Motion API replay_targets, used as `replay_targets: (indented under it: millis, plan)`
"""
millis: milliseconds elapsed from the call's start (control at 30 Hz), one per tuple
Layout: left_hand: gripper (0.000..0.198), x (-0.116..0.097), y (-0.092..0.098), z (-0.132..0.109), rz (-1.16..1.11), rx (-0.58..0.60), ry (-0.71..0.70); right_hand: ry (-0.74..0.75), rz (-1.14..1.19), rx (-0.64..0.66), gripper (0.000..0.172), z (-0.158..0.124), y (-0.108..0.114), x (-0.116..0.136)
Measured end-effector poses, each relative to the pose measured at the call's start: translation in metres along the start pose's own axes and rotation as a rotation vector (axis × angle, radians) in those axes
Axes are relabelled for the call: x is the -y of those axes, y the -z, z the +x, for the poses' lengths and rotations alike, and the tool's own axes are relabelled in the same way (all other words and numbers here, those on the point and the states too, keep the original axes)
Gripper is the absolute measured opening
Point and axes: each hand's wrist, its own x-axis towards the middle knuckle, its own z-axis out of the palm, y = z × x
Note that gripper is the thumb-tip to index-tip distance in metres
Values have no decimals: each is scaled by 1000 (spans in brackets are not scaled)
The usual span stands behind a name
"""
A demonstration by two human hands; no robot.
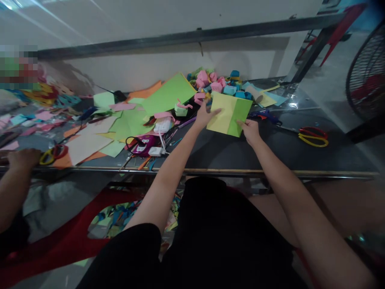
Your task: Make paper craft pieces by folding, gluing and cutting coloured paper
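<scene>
At the far left, another person's hand (22, 158) rests on the table edge, just beside yellow and red scissors (54, 153). Loose coloured sheets (129, 120) lie further right. The person's left arm is stretched forward over the dark table (228, 154). The left hand (204, 116) has its fingers almost straight and spread, lying on the left edge of the folded paper (230, 114). This paper, yellow and green, is near the table's middle, a little tilted. The right arm is also stretched out, and the right hand (251, 131) has its fingers closed on the paper's lower right edge. Second scissors (313, 136) lie well apart at the right.
</scene>
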Motion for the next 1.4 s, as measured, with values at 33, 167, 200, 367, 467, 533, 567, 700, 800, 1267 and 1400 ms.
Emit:
replay_targets:
  millis: [33, 167, 200, 367, 467, 533, 567, 700, 800, 1267, 1400]
  plan:
    - [73, 8, -1, -9, -13, 27, 95, -5, 3, -9, 57, 0, 1, 0]
    - [53, 27, -6, -27, -91, 113, 315, -11, -53, 13, 55, -3, 3, 4]
    - [49, 30, -7, -28, -118, 120, 329, -10, -65, 21, 55, -4, 3, 5]
    - [41, 38, -9, -28, -158, 97, 322, -11, -63, 24, 56, -4, 3, 5]
    - [40, 44, -11, -30, -135, 60, 304, -24, -72, 17, 56, -2, 3, 3]
    - [37, 49, -13, -30, -124, 46, 301, -35, -87, 1, 54, -1, 3, 2]
    - [36, 50, -13, -30, -121, 46, 302, -39, -97, -7, 54, -1, 3, 2]
    - [37, 52, -13, -30, -114, 59, 305, -47, -143, -10, 52, -1, 5, 3]
    - [42, 50, -13, -32, -128, 87, 288, -47, -158, -1, 53, -2, 5, 4]
    - [53, 23, -8, -28, 65, 56, 219, -108, -128, 331, 65, -8, 9, 20]
    - [54, 21, -1, -24, 10, 12, 191, -189, -150, 538, 68, -14, 8, 32]
